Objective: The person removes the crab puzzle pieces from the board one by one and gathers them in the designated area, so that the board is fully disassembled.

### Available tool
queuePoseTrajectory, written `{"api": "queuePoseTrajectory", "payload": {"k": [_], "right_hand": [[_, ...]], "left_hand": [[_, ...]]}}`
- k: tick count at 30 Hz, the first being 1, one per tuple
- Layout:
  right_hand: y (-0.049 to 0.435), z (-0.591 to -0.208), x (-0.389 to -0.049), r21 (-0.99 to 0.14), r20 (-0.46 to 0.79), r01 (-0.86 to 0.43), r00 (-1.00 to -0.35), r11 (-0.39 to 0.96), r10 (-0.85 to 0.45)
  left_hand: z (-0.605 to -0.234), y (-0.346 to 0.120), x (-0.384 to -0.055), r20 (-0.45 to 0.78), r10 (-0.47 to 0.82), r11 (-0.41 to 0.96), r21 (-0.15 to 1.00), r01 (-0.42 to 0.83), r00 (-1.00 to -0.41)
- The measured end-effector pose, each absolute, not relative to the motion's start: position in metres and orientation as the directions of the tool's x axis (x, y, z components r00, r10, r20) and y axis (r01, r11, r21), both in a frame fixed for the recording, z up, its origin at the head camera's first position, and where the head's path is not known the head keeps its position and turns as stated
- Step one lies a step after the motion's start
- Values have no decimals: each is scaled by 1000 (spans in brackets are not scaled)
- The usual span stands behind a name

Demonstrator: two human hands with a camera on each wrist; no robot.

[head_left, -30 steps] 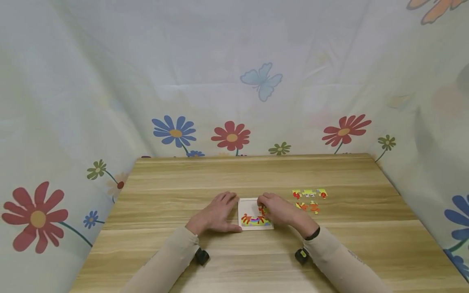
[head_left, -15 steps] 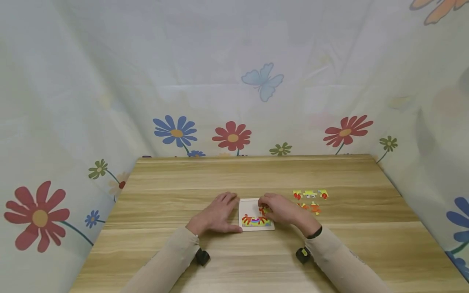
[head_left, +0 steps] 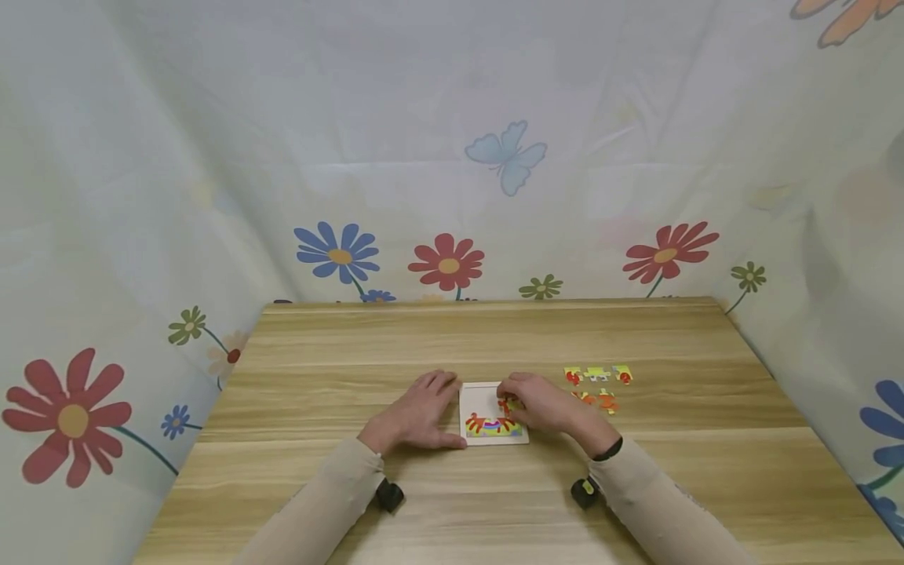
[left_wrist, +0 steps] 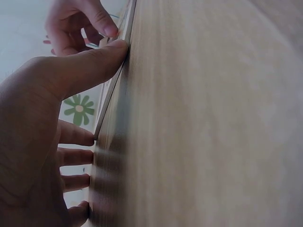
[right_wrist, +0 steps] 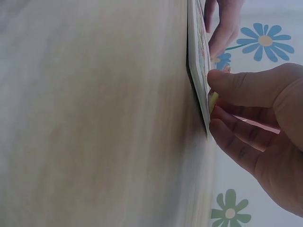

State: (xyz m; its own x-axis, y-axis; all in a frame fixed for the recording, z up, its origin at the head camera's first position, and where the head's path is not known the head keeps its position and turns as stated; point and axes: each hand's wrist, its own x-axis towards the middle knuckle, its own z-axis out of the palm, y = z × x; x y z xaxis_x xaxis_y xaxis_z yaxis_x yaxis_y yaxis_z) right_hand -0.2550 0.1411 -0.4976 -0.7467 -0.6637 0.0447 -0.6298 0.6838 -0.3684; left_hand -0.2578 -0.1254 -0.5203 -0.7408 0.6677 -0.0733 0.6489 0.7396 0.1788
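1. The white puzzle tray lies flat on the wooden table, between the two hands.
2. The left hand has its thumb and fingers spread at the tray's left side. Its thumb touches the near left corner.
3. The right hand pinches a puzzle piece at the tray's right side. The fingers cover most of it, so only a bit of yellow edge shows, and I can't tell its whole picture.
4. Bright joined pieces fill the near part of the tray. The right hand hides some of that side.
5. Five loose pieces lie on the table to the right, three in the far row and two nearer. The right hand partly hides one near piece. Their pictures are too small to make out.
6. Both sleeves are cut off at the bottom.
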Motion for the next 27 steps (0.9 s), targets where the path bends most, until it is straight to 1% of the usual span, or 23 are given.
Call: {"api": "queuePoseTrajectory", "payload": {"k": [6, 12, 19, 22, 27], "right_hand": [[143, -497, -255, -400, 54, -621, -750, 674, -659], [147, -493, -255, -406, 63, -617, -755, 674, -653], [155, -488, -256, -398, 115, -645, -740, 652, -663], [158, -487, -256, -398, 123, -631, -756, 666, -643], [164, -484, -256, -387, 99, -585, -795, 713, -599]], "left_hand": [[-522, -125, -258, -71, 673, 736, 166, 656, -737], [-522, -125, -258, -66, 674, 735, 158, 660, -735], [-522, -126, -257, -61, 674, 734, 164, 659, -736], [-522, -126, -258, -51, 679, 729, 158, 666, -732], [-522, -126, -258, -55, 679, 731, 152, 666, -732]]}}
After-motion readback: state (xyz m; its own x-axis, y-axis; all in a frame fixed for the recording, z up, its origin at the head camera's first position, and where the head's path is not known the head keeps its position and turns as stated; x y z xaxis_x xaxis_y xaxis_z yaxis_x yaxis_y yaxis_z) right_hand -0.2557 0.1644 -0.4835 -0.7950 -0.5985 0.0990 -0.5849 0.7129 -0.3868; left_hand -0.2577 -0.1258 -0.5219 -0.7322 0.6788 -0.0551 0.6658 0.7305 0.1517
